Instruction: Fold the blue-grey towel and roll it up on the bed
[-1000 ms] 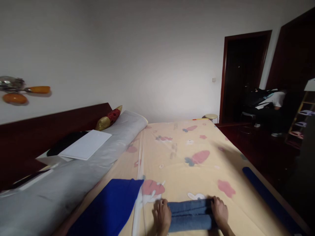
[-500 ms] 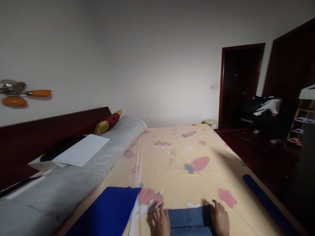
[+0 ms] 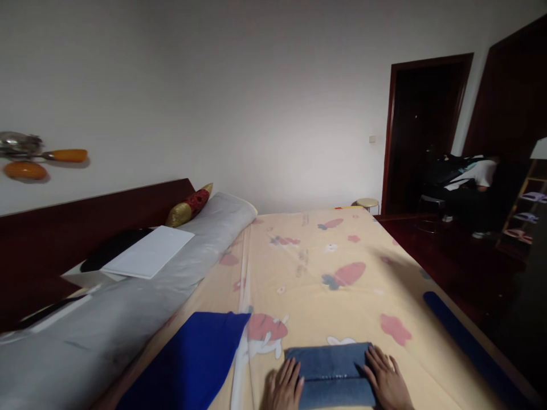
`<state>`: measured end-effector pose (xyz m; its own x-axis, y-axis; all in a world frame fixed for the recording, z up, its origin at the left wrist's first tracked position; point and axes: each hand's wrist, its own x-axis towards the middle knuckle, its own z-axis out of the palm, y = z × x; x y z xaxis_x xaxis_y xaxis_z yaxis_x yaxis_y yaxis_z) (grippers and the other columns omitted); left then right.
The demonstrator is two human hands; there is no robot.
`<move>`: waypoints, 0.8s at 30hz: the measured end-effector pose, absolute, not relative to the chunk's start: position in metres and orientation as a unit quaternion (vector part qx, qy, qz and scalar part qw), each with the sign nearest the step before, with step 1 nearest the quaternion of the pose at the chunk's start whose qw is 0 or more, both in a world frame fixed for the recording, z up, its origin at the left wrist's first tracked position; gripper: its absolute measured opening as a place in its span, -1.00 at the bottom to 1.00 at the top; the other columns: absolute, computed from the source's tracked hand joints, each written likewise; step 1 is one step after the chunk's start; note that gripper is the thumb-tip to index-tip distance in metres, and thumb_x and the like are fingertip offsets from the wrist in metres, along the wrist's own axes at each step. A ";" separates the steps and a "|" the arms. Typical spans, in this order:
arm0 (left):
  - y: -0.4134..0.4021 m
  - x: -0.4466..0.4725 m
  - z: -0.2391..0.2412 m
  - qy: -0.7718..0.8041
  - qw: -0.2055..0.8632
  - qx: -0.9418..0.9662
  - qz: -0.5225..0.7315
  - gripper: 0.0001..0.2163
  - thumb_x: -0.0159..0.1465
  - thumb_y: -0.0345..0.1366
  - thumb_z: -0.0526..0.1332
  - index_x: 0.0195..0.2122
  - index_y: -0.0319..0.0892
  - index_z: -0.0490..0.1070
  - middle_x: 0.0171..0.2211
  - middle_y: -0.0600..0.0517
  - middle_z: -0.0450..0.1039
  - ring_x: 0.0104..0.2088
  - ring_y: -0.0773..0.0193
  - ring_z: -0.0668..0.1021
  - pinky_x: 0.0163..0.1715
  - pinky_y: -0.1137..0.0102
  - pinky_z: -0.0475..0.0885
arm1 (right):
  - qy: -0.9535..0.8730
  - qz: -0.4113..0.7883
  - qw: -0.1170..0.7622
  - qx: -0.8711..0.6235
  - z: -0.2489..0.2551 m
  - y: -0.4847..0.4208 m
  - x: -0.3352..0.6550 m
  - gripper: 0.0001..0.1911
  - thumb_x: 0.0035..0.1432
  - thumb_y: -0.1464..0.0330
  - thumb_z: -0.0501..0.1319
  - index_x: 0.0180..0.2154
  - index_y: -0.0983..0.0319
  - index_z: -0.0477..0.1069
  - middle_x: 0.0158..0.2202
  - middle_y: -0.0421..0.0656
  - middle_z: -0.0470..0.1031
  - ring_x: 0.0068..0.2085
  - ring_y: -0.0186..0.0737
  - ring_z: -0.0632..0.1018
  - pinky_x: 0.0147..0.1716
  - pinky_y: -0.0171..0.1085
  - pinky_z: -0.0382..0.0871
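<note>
A folded piece of blue denim point(image 3: 329, 364) lies flat on the bed at the bottom middle, a seam running across it. On its left edge rests my left hand point(image 3: 285, 387), fingers stretched out. My right hand point(image 3: 387, 376) lies over its right edge with the fingers spread. Both palms face down, and neither hand grips the cloth. To the left is a bright royal-blue cloth point(image 3: 188, 359) spread on the sheet. The near part of the denim is cut off by the frame.
The patterned bed sheet point(image 3: 294, 290) stretches toward the wall. A long dark-blue strip point(image 3: 465, 341) lies along the right edge. Left are a grey rolled bedding point(image 3: 171, 302), a white board point(image 3: 149, 252) and a cushion point(image 3: 190, 206). A person point(image 3: 474, 176) bends near the doorway.
My hands have flattened onto the denim's sides, the fingers now lying outstretched. More of the denim shows, and the camera view has tilted down slightly.
</note>
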<state>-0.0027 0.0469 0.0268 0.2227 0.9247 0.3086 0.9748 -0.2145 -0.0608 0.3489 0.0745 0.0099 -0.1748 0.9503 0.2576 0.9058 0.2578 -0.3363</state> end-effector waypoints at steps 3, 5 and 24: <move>0.038 -0.014 0.023 -0.597 0.204 -0.764 -0.132 -0.61 0.32 -0.23 0.03 0.18 0.08 0.30 0.19 0.12 0.39 0.13 0.20 0.48 0.03 0.24 0.42 | -0.781 -0.022 0.244 -0.574 0.009 0.062 0.360 -0.54 0.28 0.13 0.04 0.17 0.04 0.30 0.26 -0.15 0.29 0.24 -0.02 0.36 0.14 0.01 0.28; 0.030 -0.010 0.011 -0.554 0.225 -0.789 -0.142 -0.58 0.28 -0.27 0.07 0.17 0.09 0.31 0.13 0.15 0.46 0.07 0.25 0.52 0.01 0.33 0.41 | -0.818 -0.064 0.265 -0.507 0.009 0.050 0.358 -0.53 0.26 0.19 0.08 0.20 0.02 0.25 0.23 -0.19 0.35 0.18 -0.13 0.43 0.10 -0.14 0.28; 0.032 0.049 0.059 -0.679 -0.117 -0.724 -0.037 -0.46 0.14 -0.41 -0.01 0.19 -0.14 0.30 0.21 -0.05 0.37 0.26 0.07 0.31 0.33 0.04 0.05 | -0.770 0.125 0.197 -0.594 0.044 0.048 0.311 -0.53 -0.09 0.50 0.06 -0.10 0.19 0.47 -0.05 -0.10 0.56 0.02 -0.05 0.48 0.09 -0.06 0.16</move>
<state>0.0493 0.0316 0.0585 0.0753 0.9916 -0.1054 0.9742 -0.0506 0.2198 0.3111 0.0477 0.0443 -0.2171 0.9637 0.1553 0.8651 0.2637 -0.4268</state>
